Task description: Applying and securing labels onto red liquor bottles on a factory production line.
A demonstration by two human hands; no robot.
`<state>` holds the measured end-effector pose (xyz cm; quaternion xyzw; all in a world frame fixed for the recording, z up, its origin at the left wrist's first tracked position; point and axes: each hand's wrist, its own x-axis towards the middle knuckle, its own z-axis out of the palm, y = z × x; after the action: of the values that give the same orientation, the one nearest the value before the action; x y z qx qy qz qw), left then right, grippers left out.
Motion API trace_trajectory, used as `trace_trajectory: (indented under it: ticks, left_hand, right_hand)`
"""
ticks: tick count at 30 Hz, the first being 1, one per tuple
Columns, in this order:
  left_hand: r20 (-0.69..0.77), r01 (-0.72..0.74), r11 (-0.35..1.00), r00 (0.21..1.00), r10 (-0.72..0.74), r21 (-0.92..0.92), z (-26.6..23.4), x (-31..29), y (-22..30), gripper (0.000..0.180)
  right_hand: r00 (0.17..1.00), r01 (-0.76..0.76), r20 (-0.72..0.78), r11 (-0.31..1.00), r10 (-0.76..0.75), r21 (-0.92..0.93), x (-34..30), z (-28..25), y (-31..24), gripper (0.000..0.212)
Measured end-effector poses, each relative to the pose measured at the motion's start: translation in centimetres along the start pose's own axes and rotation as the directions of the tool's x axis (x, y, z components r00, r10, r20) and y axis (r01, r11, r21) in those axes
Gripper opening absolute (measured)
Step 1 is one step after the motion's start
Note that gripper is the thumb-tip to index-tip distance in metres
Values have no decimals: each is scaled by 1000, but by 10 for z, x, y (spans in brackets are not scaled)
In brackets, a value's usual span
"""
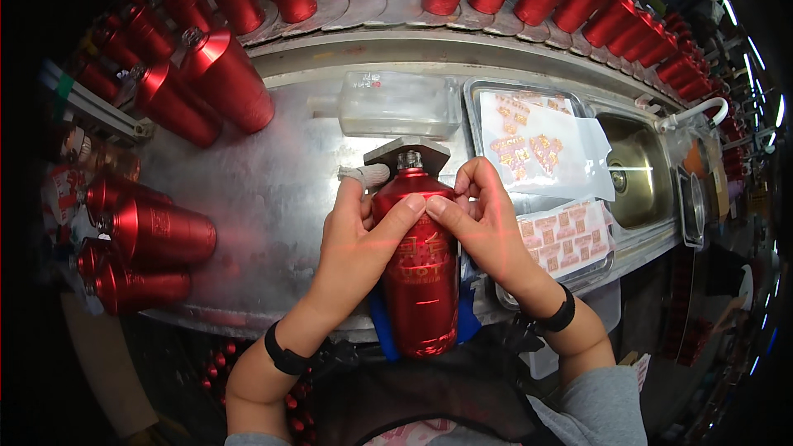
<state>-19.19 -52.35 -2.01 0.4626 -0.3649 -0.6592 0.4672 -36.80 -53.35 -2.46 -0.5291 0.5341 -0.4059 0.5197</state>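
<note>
A glossy red bottle (421, 297) with gold lettering and a clear threaded glass neck lies in front of me, its neck pointing away. My left hand (357, 235) is closed around its left shoulder, thumb pressed on the front; a pale cover wraps one fingertip. From the other side my right hand (489, 227) grips the right shoulder, its fingers curled and its thumb tip beside the left one. The thumbs meet at the top of the lettering. Behind the neck stands a dark angular metal block (429, 154). Blue material (382, 322) shows under the bottle.
A clear rectangular container (400, 105) lies beyond the block. To the right, a tray (474, 111) carries gold-printed decal sheets (524, 144), beside a sink (640, 198). Red bottles (227, 78) stand at left; others line the curved conveyor (363, 4) at the back.
</note>
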Motion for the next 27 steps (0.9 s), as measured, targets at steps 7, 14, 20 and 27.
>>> trace_trajectory:
  ticks: [7, 14, 20, 27]
  left_hand:
    - [43, 103, 990, 994, -99, -101, -14, -10, -20, 62]
    - [138, 103, 980, 987, -80, -168, -15, -26, -19, 65]
    - [137, 94, 980, 988, -70, -178, -18, -25, -23, 68]
    - [107, 100, 991, 990, -91, -84, -13, -24, -22, 76]
  right_hand:
    - [999, -44, 27, 987, 40, 157, -11, -2, 11, 38]
    - [991, -117, 84, 962, 99, 246, -31, 0, 9, 49]
    - [989, -107, 127, 954, 73, 280, -30, -1, 10, 51]
    - [992, -111, 76, 977, 99, 182, -30, 0, 15, 59]
